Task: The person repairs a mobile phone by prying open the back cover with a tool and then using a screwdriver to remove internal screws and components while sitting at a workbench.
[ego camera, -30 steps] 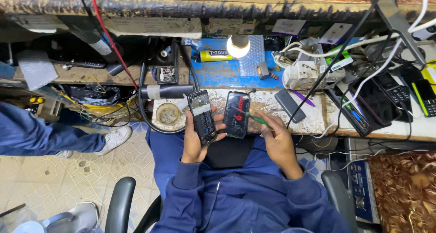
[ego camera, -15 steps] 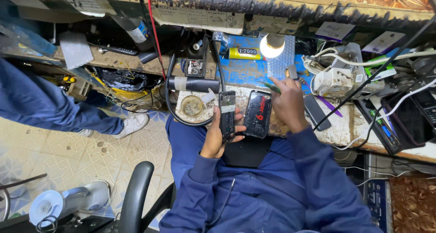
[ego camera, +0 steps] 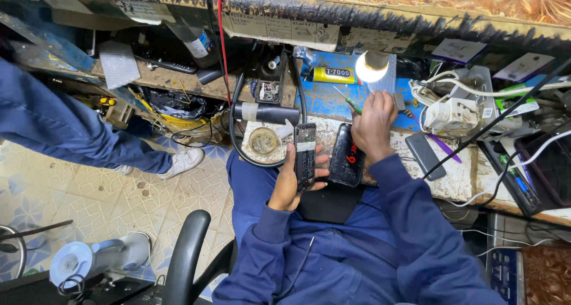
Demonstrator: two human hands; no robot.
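Bench [ego camera: 452, 180] clutter frames everything we do here: cables, a white adapter block [ego camera: 459, 113], a spare phone [ego camera: 426, 156], a lit lamp [ego camera: 372, 67], a yellow glue tube [ego camera: 334, 74] on the blue mat [ego camera: 321, 99]. Nearer us lies the black back cover [ego camera: 348, 156], flat at the bench edge, just beside the opened phone [ego camera: 305, 155].

Our left hand [ego camera: 288, 183] is closed around that phone, fingers wrapped on its right edge, thumb on the left, holding it upright over our lap with the bare internals facing us. Our right hand [ego camera: 373, 125] is pinched shut on a thin green tool [ego camera: 351, 104], raised over the mat and apart from the phone.

To do this well, we judge that we should rest the left wrist against the bench so the board stays steady, keep our fingers on the frame only, and bring the tool tip in at a low angle, under the lamp rather than in our own shadow. The cover sits close to the edge; nudging it inward would guard against a knock.

Hard to make out: the tool's tip, too fine to tell its kind; the parts inside the phone; the round dish [ego camera: 263, 141] and its contents. Someone's blue trouser leg [ego camera: 65, 132] and white shoe [ego camera: 181, 162] are cut off at left, and the bench's right end runs out of frame.
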